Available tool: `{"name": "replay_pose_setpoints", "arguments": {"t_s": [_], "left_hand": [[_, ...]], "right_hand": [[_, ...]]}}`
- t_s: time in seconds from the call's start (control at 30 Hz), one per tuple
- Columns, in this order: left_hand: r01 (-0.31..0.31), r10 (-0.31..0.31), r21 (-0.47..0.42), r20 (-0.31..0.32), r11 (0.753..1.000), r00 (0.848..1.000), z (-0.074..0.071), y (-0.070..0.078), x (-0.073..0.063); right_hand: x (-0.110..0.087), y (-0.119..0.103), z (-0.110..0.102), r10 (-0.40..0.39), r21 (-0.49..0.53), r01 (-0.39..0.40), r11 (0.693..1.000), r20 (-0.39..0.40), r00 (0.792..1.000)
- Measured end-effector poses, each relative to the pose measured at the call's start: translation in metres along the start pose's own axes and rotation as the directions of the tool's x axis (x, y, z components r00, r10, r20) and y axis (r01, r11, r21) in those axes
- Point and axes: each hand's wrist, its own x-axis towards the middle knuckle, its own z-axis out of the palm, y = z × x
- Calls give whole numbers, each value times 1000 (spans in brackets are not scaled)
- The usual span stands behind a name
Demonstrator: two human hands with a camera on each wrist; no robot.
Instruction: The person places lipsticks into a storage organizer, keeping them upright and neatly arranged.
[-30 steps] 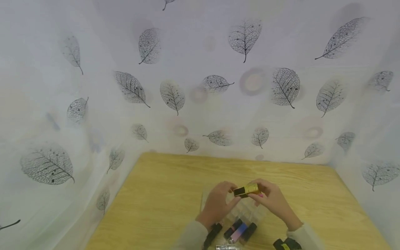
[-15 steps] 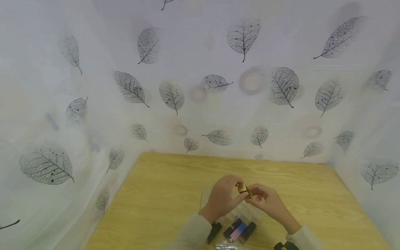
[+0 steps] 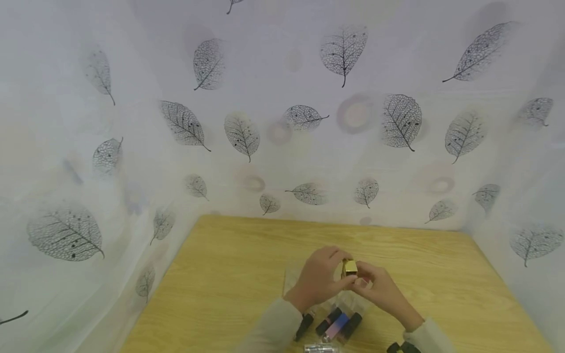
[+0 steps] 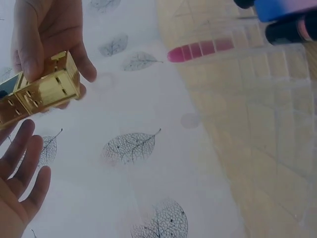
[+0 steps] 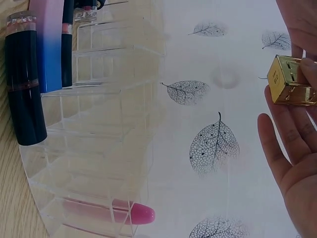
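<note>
A gold lipstick tube (image 3: pixel 350 267) with squared sides is held between both hands above a clear acrylic organizer (image 3: pixel 290 277). My right hand (image 3: pixel 383 291) grips the gold end, its thumb lying along the side in the left wrist view. My left hand (image 3: pixel 315 279) holds the other end between thumb and fingers. A dark part of the tube (image 4: pixel 44 91) shows at the left edge of the left wrist view; the left fingertips there are partly out of frame. Below the hands, a pink-tipped lipstick (image 5: pixel 141 213) stands in one organizer compartment.
Several dark lipstick tubes and a pink-blue tube (image 3: pixel 336 327) lie at the organizer's near side. A silvery tube (image 3: pixel 321 348) is at the bottom edge. Black items (image 3: pixel 403 347) lie near the right sleeve. A leaf-patterned sheet (image 3: pixel 282 162) surrounds the wooden table (image 3: pixel 238 264).
The tube has turned from lying sideways, black part to the left, to showing its gold end toward the head camera. My left hand has moved slightly right, closer to the right hand.
</note>
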Motion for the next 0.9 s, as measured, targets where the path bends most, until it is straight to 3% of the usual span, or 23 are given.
{"name": "replay_pose_setpoints", "arguments": {"t_s": [0.2, 0.33, 0.6, 0.77, 0.9], "left_hand": [[-49, 38, 118, 93, 992, 995, 1, -17, -8], [-17, -7, 216, 109, 976, 994, 0, -36, -17], [130, -143, 350, 12, 928, 990, 14, -85, -38], [219, -227, 370, -23, 903, 974, 25, -109, -51], [258, -260, 356, -45, 898, 965, 32, -121, -56]], "right_hand": [[0, 0, -5, 19, -76, -22, 997, -43, 999], [-3, 6, -11, 58, -70, -61, 996, -47, 997], [-13, 17, -17, 93, -86, -99, 991, -76, 993], [-18, 22, -20, 115, -112, -126, 986, -98, 988], [-21, 26, -21, 131, -120, -145, 982, -114, 985]]}}
